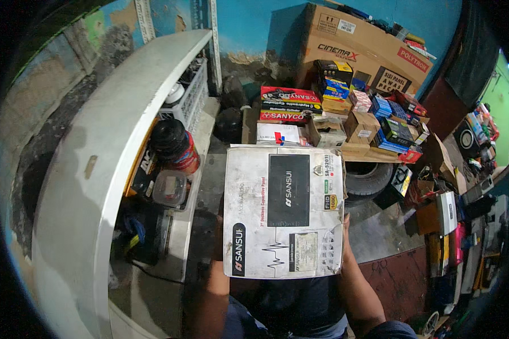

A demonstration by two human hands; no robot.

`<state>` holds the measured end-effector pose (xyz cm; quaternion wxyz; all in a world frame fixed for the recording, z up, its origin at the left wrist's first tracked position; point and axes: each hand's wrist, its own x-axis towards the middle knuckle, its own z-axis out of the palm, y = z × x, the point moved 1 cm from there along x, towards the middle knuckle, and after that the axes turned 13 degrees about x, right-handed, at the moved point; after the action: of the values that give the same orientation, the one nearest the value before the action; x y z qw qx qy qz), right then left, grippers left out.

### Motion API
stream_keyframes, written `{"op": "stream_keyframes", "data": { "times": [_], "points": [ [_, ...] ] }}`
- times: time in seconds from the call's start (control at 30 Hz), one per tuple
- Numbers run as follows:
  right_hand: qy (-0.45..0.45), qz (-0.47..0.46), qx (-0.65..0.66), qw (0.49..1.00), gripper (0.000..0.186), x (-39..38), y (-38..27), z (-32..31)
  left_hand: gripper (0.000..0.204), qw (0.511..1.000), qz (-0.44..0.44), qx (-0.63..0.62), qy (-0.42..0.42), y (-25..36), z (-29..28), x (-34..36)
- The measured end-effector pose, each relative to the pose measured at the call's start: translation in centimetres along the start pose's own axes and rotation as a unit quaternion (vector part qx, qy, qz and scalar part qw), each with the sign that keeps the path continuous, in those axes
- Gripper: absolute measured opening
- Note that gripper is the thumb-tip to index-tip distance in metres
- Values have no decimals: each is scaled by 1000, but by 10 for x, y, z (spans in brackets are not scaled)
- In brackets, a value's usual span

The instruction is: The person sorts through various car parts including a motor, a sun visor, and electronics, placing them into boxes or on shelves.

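Observation:
A white cardboard box with scuffed edges is held up in front of me, its printed face toward me. A dark screen picture is on that face, and the print runs sideways. My right hand grips the box's right edge; only a strip of thumb and palm shows. At the opposite edge, my left hand is mostly hidden behind the box, with just a sliver in view. Both forearms rise from the lower edge to its sides.
A white metal shelf stands left, carrying a red jar with a black lid and a clear plastic tub. Beyond the held box are several small boxes, a tire and a large brown carton. More stacked boxes line the right.

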<state>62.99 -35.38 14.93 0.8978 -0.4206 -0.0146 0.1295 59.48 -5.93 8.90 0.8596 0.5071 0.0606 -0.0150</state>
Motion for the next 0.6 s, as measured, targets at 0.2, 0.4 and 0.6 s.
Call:
{"op": "stream_keyframes", "data": {
  "times": [0.2, 0.4, 0.6],
  "points": [
    [64, 17, 1, 998, 103, -21, -2, 9, 78, 998, -39, 54, 4, -8, 0, -32],
    [63, -13, 19, 998, 90, -20, 6, 8, 80, 991, -74, 114, 0, 9, 16, -25],
    [153, 5, 42, 987, 74, -50, 20, 38, 82, 974, -137, 178, -23, 60, 55, -16]
  ]
}}
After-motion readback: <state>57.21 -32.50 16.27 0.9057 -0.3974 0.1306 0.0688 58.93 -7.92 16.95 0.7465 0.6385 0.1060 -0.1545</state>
